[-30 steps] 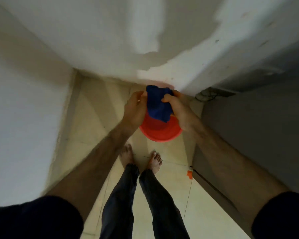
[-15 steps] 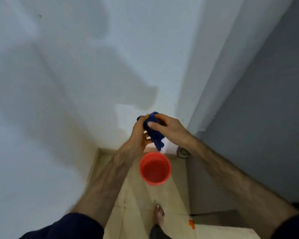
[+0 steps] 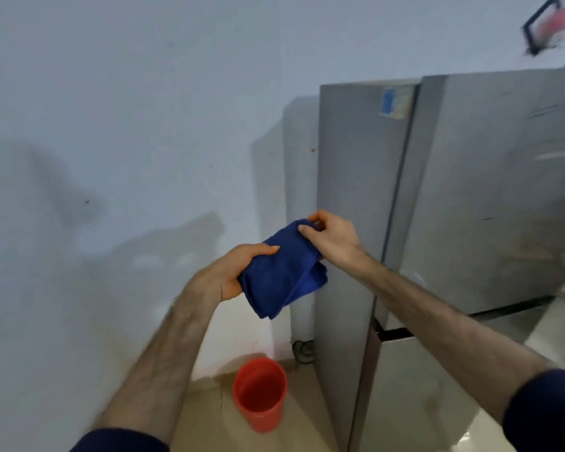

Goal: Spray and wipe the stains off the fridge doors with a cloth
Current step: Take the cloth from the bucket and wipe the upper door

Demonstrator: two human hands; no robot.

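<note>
A blue cloth [image 3: 282, 270] hangs folded between both hands at chest height. My left hand [image 3: 234, 272] grips its lower left part, and my right hand [image 3: 331, 238] pinches its upper corner. The grey fridge [image 3: 470, 197] stands at the right, its side panel just behind the cloth and its doors facing right of my arms. Streaks and smears show on the upper door [image 3: 516, 203]. No spray bottle is in view.
A red bucket [image 3: 260, 393] stands on the tiled floor below my hands, beside the fridge's left corner. A white wall [image 3: 128, 141] fills the left. Dark cables [image 3: 302, 349] lie at the fridge's base. A dark-framed picture [image 3: 550, 26] hangs at top right.
The view has swung up from the floor and bucket to the fridge. Both hands have lifted the blue cloth away from the bucket and spread it between them.
</note>
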